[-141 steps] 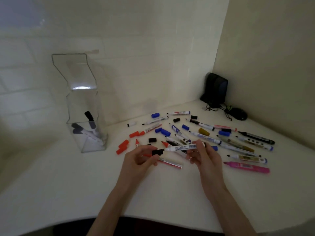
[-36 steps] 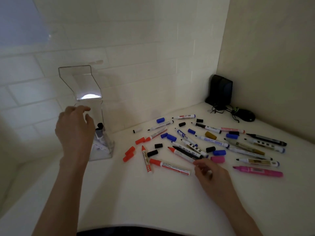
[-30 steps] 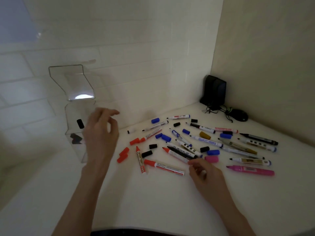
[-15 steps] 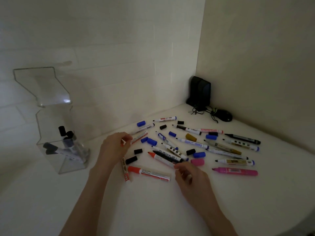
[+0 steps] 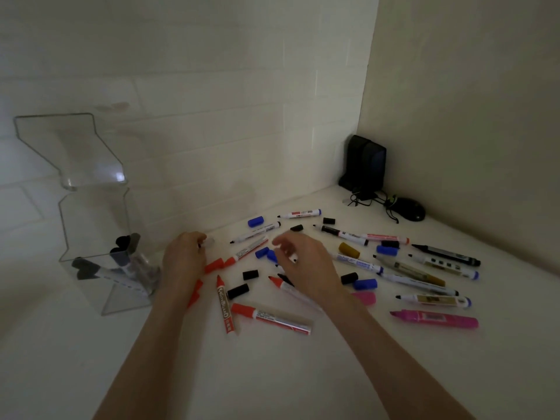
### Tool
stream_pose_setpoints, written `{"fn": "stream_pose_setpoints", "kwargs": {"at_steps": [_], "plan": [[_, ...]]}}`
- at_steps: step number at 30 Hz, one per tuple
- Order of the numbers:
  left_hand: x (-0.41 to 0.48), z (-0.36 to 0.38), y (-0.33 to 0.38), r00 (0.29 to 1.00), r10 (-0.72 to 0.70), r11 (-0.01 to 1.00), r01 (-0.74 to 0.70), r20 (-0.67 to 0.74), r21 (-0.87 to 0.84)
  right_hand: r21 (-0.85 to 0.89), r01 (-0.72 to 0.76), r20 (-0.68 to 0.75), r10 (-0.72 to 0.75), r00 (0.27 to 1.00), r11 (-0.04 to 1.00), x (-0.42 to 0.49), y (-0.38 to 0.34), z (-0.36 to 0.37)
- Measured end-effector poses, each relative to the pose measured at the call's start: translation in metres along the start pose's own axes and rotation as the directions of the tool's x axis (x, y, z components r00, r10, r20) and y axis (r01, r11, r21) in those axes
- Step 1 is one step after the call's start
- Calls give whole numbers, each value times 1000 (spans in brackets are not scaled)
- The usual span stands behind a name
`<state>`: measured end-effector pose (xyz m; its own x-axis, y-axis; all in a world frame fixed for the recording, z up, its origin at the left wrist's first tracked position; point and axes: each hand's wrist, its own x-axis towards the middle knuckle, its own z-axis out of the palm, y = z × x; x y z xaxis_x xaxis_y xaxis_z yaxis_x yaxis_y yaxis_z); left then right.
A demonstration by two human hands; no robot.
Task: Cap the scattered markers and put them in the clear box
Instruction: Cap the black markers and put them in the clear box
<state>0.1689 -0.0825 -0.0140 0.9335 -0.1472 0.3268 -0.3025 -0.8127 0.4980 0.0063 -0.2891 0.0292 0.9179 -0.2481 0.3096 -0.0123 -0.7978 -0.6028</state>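
dim corner, white table (image 5: 272, 374). markers (image 5: 433, 319) lie scattered over its right half, most of them uncapped, with loose caps among them.

clear box (image 5: 94, 222) stands upright at the left, lid swung up. a few capped markers lean inside it, caps upward.

left hand (image 5: 185, 259): at the near-left edge of the scatter, fingers curled round a small pale piece (image 5: 209, 241) (cap or stub, too blurred to say which).

right hand (image 5: 306, 263): over the middle of the scatter, fingers loosely bent above the blue caps (image 5: 263, 253). a white-and-black bit shows at its fingertips. i cannot tell whether it is pinched or only lying beneath them.

relation that matters: the box is to the left of both hands, and the left hand is much the nearer, with only bare table between them. anything finished would most easily go in by the left.

red caps (image 5: 214, 265) lie just beside the left wrist. just right of them is the uncapped red marker (image 5: 225, 307), its long axis running near to far, tip pointing away from the person. black caps (image 5: 250, 274) sit between that marker and the right hand.

judgement: early in the task, with far more markers out than in. a red cap and the red marker look like the closest match for the left side.
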Motion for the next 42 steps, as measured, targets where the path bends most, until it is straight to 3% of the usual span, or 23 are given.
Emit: {"fn": "stream_pose_setpoints", "kwargs": {"at_steps": [7,12,16,19,23,42], "plan": [[10,4,-11,1000,-6,1000,5,-9,-29,-199,167,103,-149,984,966,100,11,30],[14,3,-12,1000,1,999,0,19,-43,-393,256,304,-138,942,883,138,21,41],[13,-3,-7,998,56,989,-53,12,-141,-481,310,349,-145,926,820,152,22,57],[12,-6,-7,998,55,969,-47,26,-242,-473,326,338,-173,925,818,156,24,61],[16,-4,-12,999,21,908,-6,32,-420,-402,295,214,-225,951,867,153,27,58],[12,-9,0,983,177,834,-120,56,-538,-327,380,62,-382,922,865,116,13,57]]}}
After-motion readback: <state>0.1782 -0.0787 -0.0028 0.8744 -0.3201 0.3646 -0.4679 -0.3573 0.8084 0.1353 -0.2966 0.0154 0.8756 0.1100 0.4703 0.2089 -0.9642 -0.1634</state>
